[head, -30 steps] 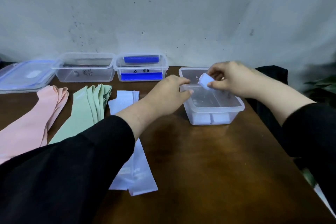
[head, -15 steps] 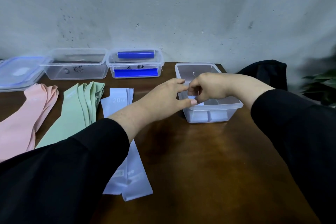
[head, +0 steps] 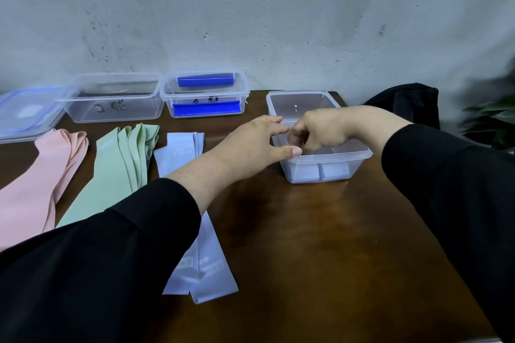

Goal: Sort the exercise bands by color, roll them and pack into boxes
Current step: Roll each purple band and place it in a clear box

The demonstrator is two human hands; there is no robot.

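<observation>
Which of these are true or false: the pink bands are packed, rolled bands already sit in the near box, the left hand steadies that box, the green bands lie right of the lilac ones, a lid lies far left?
1. The pink bands are packed. False: they lie loose on the table.
2. Rolled lilac bands sit in the near box. True.
3. The left hand touches that box's rim. True.
4. The green bands lie right of the flat lilac bands. False: left of them.
5. A lid lies far left. True.

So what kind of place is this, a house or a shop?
Hard to say; maybe a plain workroom or storage corner: a bare, stained wall, a wooden table, and clear plastic boxes for packing.
</observation>
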